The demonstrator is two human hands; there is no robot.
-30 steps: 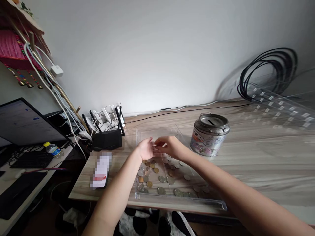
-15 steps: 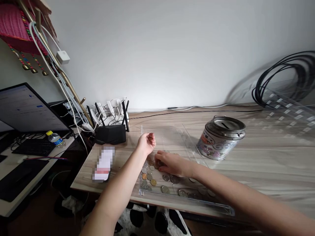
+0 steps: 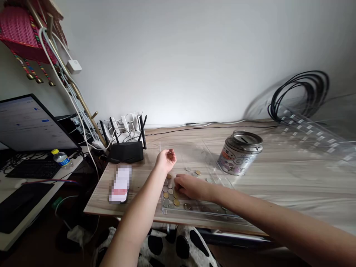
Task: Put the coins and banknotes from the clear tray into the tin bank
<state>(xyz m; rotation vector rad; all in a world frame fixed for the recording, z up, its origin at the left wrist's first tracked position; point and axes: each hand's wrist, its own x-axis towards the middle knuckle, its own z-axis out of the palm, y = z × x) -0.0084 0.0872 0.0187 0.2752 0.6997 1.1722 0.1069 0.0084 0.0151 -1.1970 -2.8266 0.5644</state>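
Observation:
My left hand (image 3: 167, 159) is raised over the left side of a clear plastic tray (image 3: 164, 211), palm turned up and fingers curled in. A thin pale edge, apparently a coin's, shows between its fingertips. Just below and to the right, my right hand (image 3: 193, 187) reaches down into the tray. Its fingers are bent together among the coins, and whatever lies under them is hidden. Silver and brass-coloured coins (image 3: 176, 202) are spread about the tray, several grouped along its left side. A lidded floral tin (image 3: 237, 157) with a slot in its top stands beyond the tray's right side.
To the left lie a phone (image 3: 120, 183) with a blurred screen and a black router (image 3: 126, 152). Coiled black cable (image 3: 300, 94) and a clear plastic panel (image 3: 311, 129) rest at the back right. A bottle (image 3: 61, 158) stands by the monitor (image 3: 36, 124).
The view has shifted slightly, so the tin and cable sit further left. My right hand has moved a little among the coins, uncovering some behind it. My left hand stays nearly in place.

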